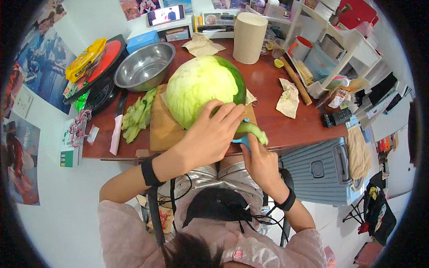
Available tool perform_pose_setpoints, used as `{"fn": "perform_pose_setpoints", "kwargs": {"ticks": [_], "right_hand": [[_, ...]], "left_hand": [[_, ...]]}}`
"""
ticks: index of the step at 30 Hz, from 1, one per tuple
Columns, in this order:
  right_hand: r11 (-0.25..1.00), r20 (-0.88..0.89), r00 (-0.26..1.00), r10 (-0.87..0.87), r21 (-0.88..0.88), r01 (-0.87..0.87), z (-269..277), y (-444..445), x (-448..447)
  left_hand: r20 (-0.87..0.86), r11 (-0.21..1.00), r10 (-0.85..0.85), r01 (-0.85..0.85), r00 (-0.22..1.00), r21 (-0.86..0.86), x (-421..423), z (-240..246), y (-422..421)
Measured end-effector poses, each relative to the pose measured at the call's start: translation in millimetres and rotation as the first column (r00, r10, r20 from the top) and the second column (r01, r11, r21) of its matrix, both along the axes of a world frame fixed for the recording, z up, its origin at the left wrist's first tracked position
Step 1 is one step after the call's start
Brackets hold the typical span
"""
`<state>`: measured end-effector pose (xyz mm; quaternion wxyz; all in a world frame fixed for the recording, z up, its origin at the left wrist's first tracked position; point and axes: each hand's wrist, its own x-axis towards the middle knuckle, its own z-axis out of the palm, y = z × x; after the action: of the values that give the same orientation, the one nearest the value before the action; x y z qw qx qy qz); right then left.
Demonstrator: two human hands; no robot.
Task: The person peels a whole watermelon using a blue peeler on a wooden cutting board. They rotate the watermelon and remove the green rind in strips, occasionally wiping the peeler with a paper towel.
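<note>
A large watermelon (201,83), mostly stripped of its green skin, rests on a wooden cutting board (164,134); dark green skin shows on its right side. My left hand (211,134) lies on the melon's near side with its fingers bent. In my right hand (259,157) is a blue peeler (245,140), close to the melon's lower right. A curled strip of peel (254,130) hangs at the peeler. Left of the board lies a pile of peel strips (139,115), and beside it a knife with a pink handle (116,134).
A steel bowl (145,67) stands behind the peels. Farther back are a large paper roll (249,38), a propped phone (166,15) and crumpled paper (202,45). A wooden rolling pin (295,80) lies beside the white rack (315,90) at right.
</note>
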<state>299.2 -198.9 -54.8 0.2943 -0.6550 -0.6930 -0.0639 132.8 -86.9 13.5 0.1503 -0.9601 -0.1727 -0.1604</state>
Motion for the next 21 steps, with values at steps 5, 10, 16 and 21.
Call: {"fn": "perform_pose_setpoints", "kwargs": {"ticks": [5, 10, 16, 21], "right_hand": [[1.0, 0.0, 1.0, 0.022, 0.02, -0.022, -1, 3, 8], [0.991, 0.045, 0.997, 0.064, 0.114, -0.069, 4, 9, 19], [0.973, 0.173, 0.97, 0.171, 0.123, -0.193, 26, 13, 28], [0.953, 0.22, 0.943, 0.25, 0.115, -0.28, 46, 16, 24]], "left_hand": [[-0.021, 1.0, -0.022, 0.022, 1.0, 0.019, -2, -8, -2], [0.094, 0.994, -0.029, 0.038, 0.995, -0.099, 4, -5, -4], [0.42, 0.826, -0.049, 0.273, 0.906, -0.494, 6, 14, 2], [0.501, 0.732, -0.077, 0.39, 0.862, -0.558, 7, 26, 11]]}}
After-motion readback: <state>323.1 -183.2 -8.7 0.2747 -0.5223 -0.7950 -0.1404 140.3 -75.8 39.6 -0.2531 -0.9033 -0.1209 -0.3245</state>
